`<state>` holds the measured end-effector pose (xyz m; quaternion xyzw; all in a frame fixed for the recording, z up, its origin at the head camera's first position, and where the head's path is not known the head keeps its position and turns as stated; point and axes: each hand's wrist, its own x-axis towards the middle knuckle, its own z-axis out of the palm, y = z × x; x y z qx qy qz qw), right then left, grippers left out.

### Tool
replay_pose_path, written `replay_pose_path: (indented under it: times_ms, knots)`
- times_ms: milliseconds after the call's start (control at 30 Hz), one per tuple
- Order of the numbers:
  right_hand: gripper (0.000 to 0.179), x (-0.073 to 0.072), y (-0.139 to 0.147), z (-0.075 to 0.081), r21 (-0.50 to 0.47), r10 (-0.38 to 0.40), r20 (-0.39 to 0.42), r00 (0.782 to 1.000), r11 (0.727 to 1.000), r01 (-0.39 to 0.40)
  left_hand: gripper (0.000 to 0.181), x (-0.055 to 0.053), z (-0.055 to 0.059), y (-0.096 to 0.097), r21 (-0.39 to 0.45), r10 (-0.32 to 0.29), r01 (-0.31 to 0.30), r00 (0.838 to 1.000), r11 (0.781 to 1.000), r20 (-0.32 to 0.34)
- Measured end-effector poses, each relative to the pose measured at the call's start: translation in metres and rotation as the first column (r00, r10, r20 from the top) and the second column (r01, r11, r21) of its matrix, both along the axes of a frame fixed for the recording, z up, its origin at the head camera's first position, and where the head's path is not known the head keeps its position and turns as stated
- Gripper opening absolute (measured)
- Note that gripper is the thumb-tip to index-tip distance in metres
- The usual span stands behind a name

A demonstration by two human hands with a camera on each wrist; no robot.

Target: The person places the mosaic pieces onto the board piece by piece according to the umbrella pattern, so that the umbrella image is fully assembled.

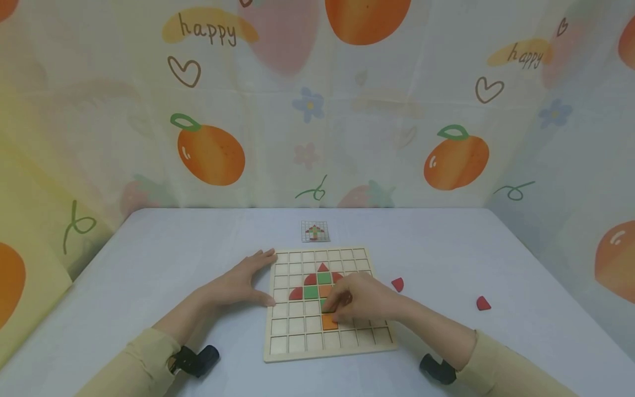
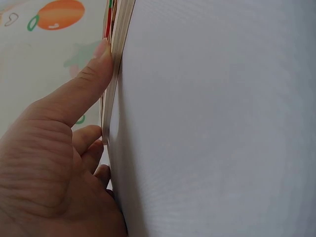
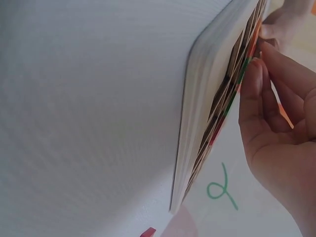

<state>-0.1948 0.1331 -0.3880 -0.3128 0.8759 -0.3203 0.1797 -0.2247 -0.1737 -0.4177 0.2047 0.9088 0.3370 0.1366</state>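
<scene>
A wooden grid board (image 1: 305, 342) lies on the table with coloured flat tiles in its squares. Red pieces sit on its upper part, among them a red triangle (image 1: 323, 268) and a red quarter-round tile (image 1: 296, 294). Green square tiles (image 1: 311, 293) and an orange tile (image 1: 324, 290) are set between them. My right hand (image 1: 364, 298) bends over the board, its thumb and fingertips pinching an orange square tile (image 1: 329, 322) low in the middle column; the fingers partly cover the green tile above. At the board's left edge my left hand (image 1: 238, 284) rests, thumb and fingers spread against the rim.
Behind the board lies a small pattern card (image 1: 315, 231) showing a coloured grid figure. Two loose red quarter-round tiles, a nearer one (image 1: 398, 284) and a farther one (image 1: 483, 303), lie on the white table (image 1: 426, 237) at the right. A fruit-printed curtain (image 1: 278, 138) hangs behind.
</scene>
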Motion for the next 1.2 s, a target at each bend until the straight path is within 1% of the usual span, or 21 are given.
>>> replay_pose_path:
  times_ms: [233, 433, 600, 833, 1067, 1200]
  knots:
    - [0.014, -0.001, 0.001, 0.000, -0.001, -0.018, -0.022, 1.000, 1.000, 0.018, 0.104, -0.001, -0.001, 0.000, 0.000, -0.006, 0.006, 1.000, 1.000, -0.011]
    - [0.014, -0.002, 0.004, 0.003, -0.039, 0.001, -0.021, 1.000, 0.999, -0.001, 0.104, -0.002, -0.003, -0.001, 0.002, -0.011, 0.011, 1.000, 1.000, -0.013]
    - [0.015, -0.004, 0.006, 0.007, -0.053, 0.010, -0.041, 0.999, 0.999, -0.013, 0.105, -0.002, -0.003, 0.000, 0.001, -0.006, 0.006, 1.000, 1.000, -0.008]
    - [0.017, -0.010, 0.010, 0.010, -0.034, -0.039, -0.035, 0.999, 0.999, 0.038, 0.104, -0.001, -0.003, 0.001, 0.000, 0.005, -0.005, 1.000, 1.000, -0.007]
    - [0.019, -0.018, 0.023, 0.015, -0.049, -0.062, -0.043, 0.997, 0.997, 0.060, 0.104, 0.000, -0.003, 0.001, 0.001, 0.000, 0.000, 1.000, 1.000, -0.011]
    - [0.021, -0.024, 0.034, 0.020, -0.036, -0.115, -0.036, 0.993, 0.993, 0.114, 0.104, 0.000, -0.002, 0.000, 0.004, -0.009, 0.009, 1.000, 1.000, -0.014]
